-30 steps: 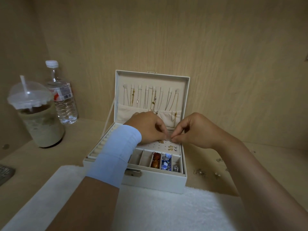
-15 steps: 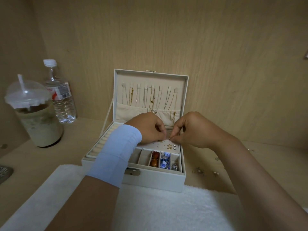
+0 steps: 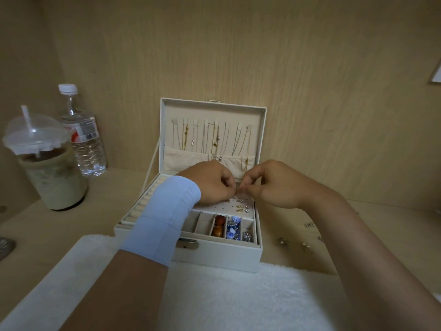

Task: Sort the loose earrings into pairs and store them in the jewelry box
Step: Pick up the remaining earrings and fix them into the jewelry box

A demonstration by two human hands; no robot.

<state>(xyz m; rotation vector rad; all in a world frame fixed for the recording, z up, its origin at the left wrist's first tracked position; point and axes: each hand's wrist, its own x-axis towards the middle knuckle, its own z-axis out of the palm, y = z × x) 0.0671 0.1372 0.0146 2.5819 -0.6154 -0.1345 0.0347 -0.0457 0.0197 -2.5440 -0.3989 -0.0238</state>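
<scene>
Change: both hands unmoved since half a second ago | 1 domed plastic cup (image 3: 47,173), 1 clear bottle (image 3: 83,144) | 1 white jewelry box (image 3: 214,256), lid up, stud earrings (image 3: 241,207) on its perforated panel | left hand (image 3: 210,185), right hand (image 3: 276,187): fingertips curled, meeting over the panel (anything pinched is too small to tell) | loose earrings (image 3: 284,242) on wooden shelf (image 3: 107,194), right of the box

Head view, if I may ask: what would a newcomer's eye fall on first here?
The open white jewelry box at the centre of the table, necklaces hanging in its raised lid, draws the eye first. Above its earring panel the left hand and right hand meet with curled fingers; what they hold is too small to tell. A lidded iced drink stands far left; loose earrings lie right of the box.
</scene>
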